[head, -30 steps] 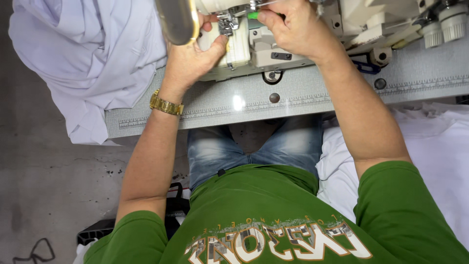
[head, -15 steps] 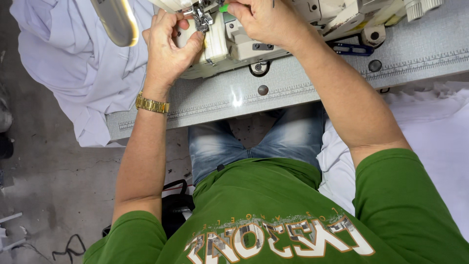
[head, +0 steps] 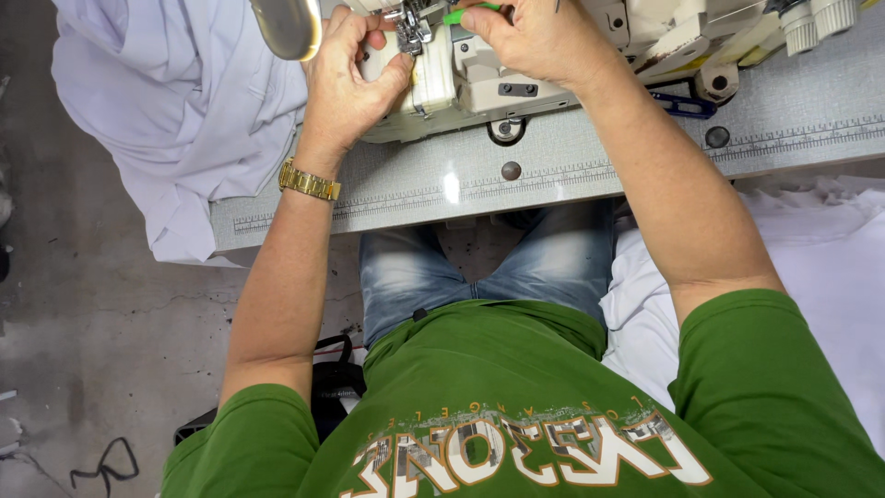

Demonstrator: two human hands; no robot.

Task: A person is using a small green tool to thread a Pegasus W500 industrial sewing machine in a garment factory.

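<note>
Head view: two hands at the needle end of an industrial sewing machine [head: 516, 65] on a grey table [head: 590, 171].

The left hand [head: 346, 78], a gold watch [head: 309, 182] on its wrist, curls against the machine's left end, its fingertips [head: 392, 78] touching the metal presser-foot parts [head: 412, 28] at the far edge; whether they pinch anything there I cannot tell. The right hand [head: 539, 37] sits just right of it on top of the machine, fingers closed around a small green tool [head: 466, 15] whose tip points left toward the presser foot, close to the left fingers. White fabric [head: 175, 101] is heaped off the table's left side, and more white cloth [head: 830, 277] lies near right, beside the person's lap.
</note>
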